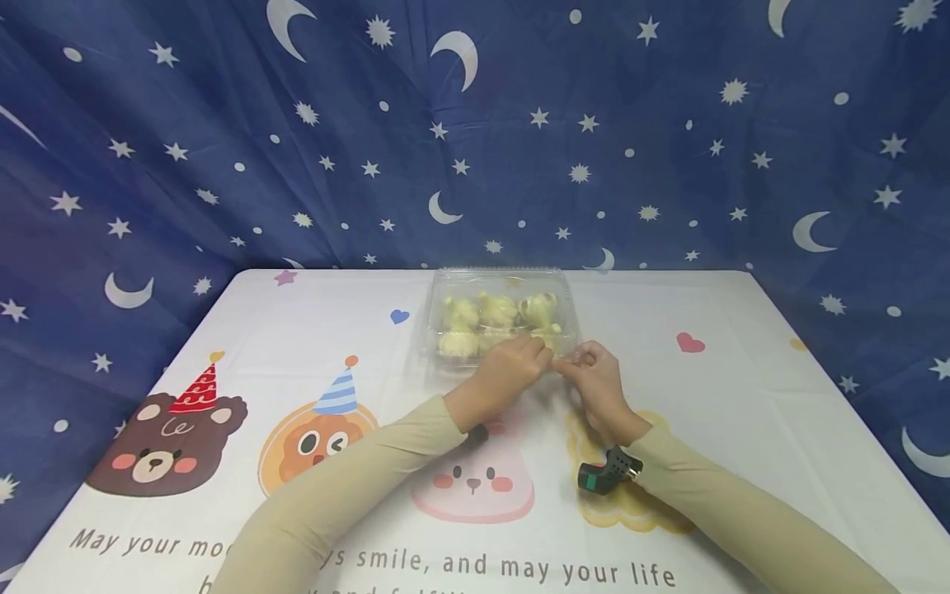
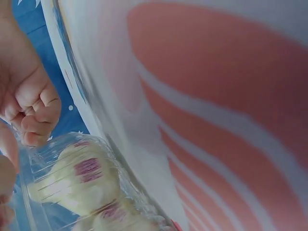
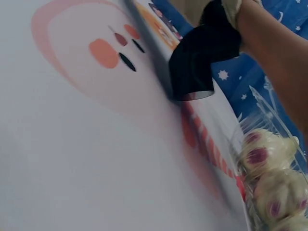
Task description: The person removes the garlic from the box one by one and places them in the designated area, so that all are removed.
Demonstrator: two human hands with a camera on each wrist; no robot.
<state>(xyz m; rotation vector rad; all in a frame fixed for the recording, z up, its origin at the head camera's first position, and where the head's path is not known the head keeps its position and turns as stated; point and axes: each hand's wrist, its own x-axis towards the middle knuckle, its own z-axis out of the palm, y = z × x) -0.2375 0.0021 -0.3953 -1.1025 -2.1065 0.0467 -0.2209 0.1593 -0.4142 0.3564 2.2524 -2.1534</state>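
Note:
A clear plastic clamshell box (image 1: pixel 434 289) stands at the back middle of the table, its lid down over several pale garlic bulbs (image 1: pixel 499 309). Purple patches show on the bulbs (image 2: pixel 86 187) in the left wrist view. My left hand (image 1: pixel 512 370) pinches the box's front edge near its right corner, fingers bent over the rim. Right beside it, my right hand (image 1: pixel 597 384) grips that same corner between thumb and curled fingers. The left wrist view shows the curled fingers of the right hand (image 2: pixel 36 106) at the clear rim; exact fingertip contact is partly hidden.
A white printed tablecloth (image 1: pixel 356 289) with cartoon animals and lettering covers the table. Behind it hangs a blue curtain (image 1: pixel 519 214) with moons and stars. A black wrist camera (image 1: pixel 609 472) sits on the right wrist, and another (image 3: pixel 202 62) on the left.

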